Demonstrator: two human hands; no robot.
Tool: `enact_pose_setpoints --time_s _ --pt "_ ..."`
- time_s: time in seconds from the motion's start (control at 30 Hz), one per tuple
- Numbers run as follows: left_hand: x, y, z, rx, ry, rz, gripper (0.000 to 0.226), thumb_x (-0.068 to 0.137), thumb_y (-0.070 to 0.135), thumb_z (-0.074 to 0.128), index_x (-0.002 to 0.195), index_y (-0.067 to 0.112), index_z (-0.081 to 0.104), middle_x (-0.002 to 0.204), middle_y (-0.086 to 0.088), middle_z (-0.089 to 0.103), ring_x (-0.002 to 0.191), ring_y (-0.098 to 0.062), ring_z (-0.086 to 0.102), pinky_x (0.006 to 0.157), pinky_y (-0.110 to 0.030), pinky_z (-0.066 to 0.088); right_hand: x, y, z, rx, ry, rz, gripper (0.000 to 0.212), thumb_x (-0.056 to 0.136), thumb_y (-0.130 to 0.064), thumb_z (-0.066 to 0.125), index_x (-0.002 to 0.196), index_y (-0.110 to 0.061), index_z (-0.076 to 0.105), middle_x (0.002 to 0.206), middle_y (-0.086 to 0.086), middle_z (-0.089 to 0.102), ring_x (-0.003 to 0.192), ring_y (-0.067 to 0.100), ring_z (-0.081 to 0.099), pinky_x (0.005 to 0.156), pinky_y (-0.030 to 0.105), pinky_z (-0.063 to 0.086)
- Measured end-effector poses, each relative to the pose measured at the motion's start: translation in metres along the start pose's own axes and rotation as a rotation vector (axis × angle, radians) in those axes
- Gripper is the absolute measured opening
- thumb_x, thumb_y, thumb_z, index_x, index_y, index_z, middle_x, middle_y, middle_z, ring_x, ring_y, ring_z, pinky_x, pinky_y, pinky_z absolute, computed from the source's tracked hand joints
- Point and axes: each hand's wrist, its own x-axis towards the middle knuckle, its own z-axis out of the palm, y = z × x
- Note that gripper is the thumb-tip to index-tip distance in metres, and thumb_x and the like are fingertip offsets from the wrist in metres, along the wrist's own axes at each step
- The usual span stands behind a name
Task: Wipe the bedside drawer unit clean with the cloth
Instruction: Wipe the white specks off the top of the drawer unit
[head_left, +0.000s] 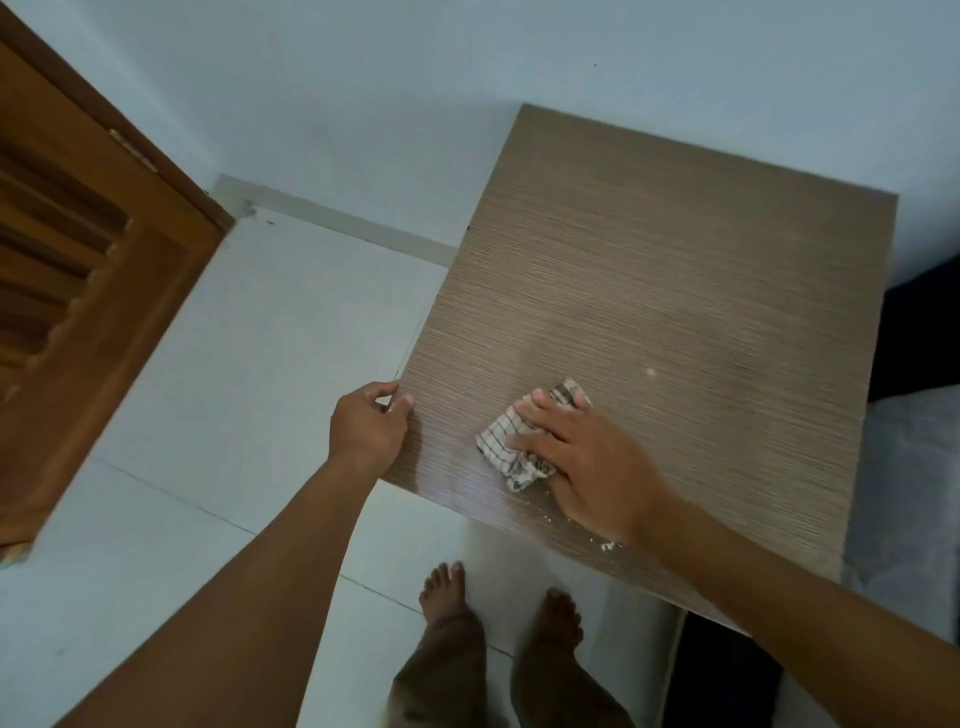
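The bedside drawer unit shows its brown wood-grain top, seen from above. A crumpled white checked cloth lies on the near part of that top. My right hand presses flat on the cloth with straight fingers. My left hand grips the unit's left edge near the front corner, thumb on top and fingers curled over the side. White crumbs lie by the front edge under my right wrist. One pale speck sits farther back on the top.
A brown wooden door stands at the left. White floor tiles spread beside the unit, and my bare feet stand before it. A pale wall is behind. A dark object and grey bedding border the unit's right side.
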Motion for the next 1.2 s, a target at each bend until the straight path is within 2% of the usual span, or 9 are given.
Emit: enact_pose_setpoints --time_s 0.23,0.33,0.43,0.67,0.77,0.87,1.0,1.13,1.2 --pt "-0.001 -0.001 -0.001 -0.055 0.022 -0.049 0.031 0.091 0.028 0.066 0.118 0.014 0.067 0.096 -0.003 0.064 0.09 -0.019 0.06 0.079 -0.025 0.042 -0.052 -0.019 -0.012 0.228 0.087 0.131 0.043 0.087 -0.021 0.042 0.127 -0.022 0.058 0.13 -0.004 0.061 0.125 0.015 0.054 0.1 0.043 0.047" --pt "-0.003 -0.009 -0.004 -0.068 0.036 -0.058 0.029 0.091 0.028 0.065 0.115 0.013 0.07 0.103 -0.002 0.068 0.094 -0.018 0.061 0.084 -0.027 0.045 -0.031 -0.034 -0.038 0.485 0.186 0.286 0.031 0.097 -0.018 0.045 0.122 -0.032 0.057 0.099 -0.016 0.068 0.086 0.002 0.063 0.071 0.024 0.053" --pt "-0.008 -0.024 -0.01 -0.095 0.054 -0.064 0.026 0.091 0.028 0.064 0.109 0.01 0.074 0.105 -0.001 0.07 0.094 -0.015 0.062 0.087 -0.027 0.048 0.012 -0.043 -0.055 0.585 0.215 0.329 0.023 0.099 -0.019 0.044 0.111 -0.029 0.06 0.068 -0.011 0.06 0.051 0.005 0.049 0.046 0.025 0.039" --pt "-0.016 -0.051 -0.018 -0.315 0.017 -0.165 0.012 0.088 0.024 0.07 0.078 0.017 0.072 0.089 -0.004 0.072 0.089 -0.021 0.07 0.09 -0.04 0.056 0.138 -0.027 -0.042 0.087 0.246 0.244 0.028 0.096 -0.02 0.042 0.12 -0.02 0.057 0.112 0.002 0.063 0.101 0.024 0.059 0.083 0.039 0.046" --pt "-0.014 -0.054 -0.018 -0.34 0.011 -0.195 0.016 0.089 0.02 0.068 0.074 0.016 0.072 0.086 0.0 0.071 0.089 -0.019 0.069 0.089 -0.037 0.056 0.154 -0.028 -0.013 -0.093 0.105 0.227 0.041 0.097 -0.019 0.04 0.137 -0.018 0.048 0.149 0.008 0.041 0.142 0.033 0.027 0.114 0.051 0.021" --pt "-0.013 -0.051 -0.022 -0.545 -0.027 -0.323 0.024 0.09 0.016 0.054 0.081 0.004 0.073 0.086 -0.007 0.071 0.085 -0.021 0.067 0.081 -0.035 0.057 0.141 -0.047 0.004 -0.155 0.022 0.016 0.044 0.095 -0.017 0.045 0.14 -0.018 0.047 0.153 0.01 0.035 0.145 0.035 0.02 0.117 0.051 0.011" --pt "-0.016 -0.047 -0.03 -0.685 -0.078 -0.39 0.039 0.097 0.021 0.034 0.087 0.006 0.069 0.085 -0.009 0.07 0.087 -0.023 0.066 0.081 -0.034 0.053 0.098 -0.058 0.014 -0.149 -0.101 -0.267 0.043 0.089 -0.027 0.043 0.126 -0.015 0.061 0.142 0.016 0.05 0.136 0.04 0.038 0.111 0.057 0.024" --pt "-0.019 -0.045 -0.028 -0.435 -0.07 -0.253 0.022 0.093 0.026 0.052 0.089 0.015 0.071 0.093 -0.002 0.07 0.101 -0.024 0.065 0.09 -0.035 0.053 0.05 -0.042 0.016 -0.133 -0.174 -0.327 0.043 0.091 -0.034 0.037 0.119 -0.018 0.066 0.138 0.009 0.055 0.135 0.034 0.042 0.111 0.054 0.031" --pt "-0.025 -0.042 -0.023 -0.174 -0.068 -0.033 0.023 0.093 0.029 0.058 0.108 0.018 0.071 0.101 0.005 0.067 0.098 -0.017 0.062 0.081 -0.021 0.049 0.024 -0.029 0.016 -0.11 -0.151 -0.335 0.037 0.092 -0.03 0.042 0.118 -0.02 0.067 0.138 0.006 0.056 0.135 0.03 0.042 0.111 0.051 0.032"
